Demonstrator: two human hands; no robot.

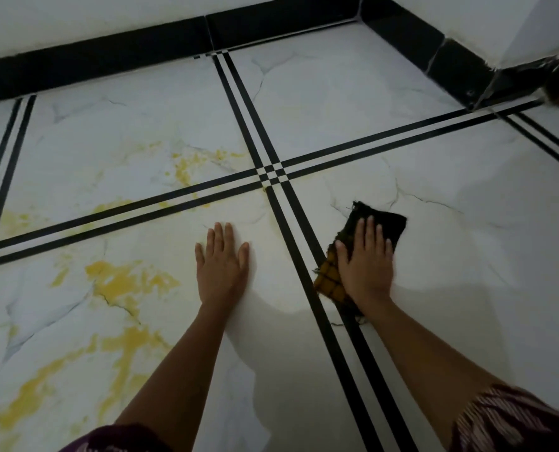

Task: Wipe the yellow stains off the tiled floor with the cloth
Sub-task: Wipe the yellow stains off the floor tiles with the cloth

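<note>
Cloth [396, 223] under flat right hand [366, 265]

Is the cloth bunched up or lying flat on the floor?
Flat: the cloth lies spread on the tile under the right hand, whose fingers are straight.

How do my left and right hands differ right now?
The left hand lies on the bare floor; the right hand presses the cloth. The left hand sits left of the double black stripe, nearer the yellow stains; the right hand sits right of it, where the floor looks clean. Both are palm-down with fingers straight.
</note>
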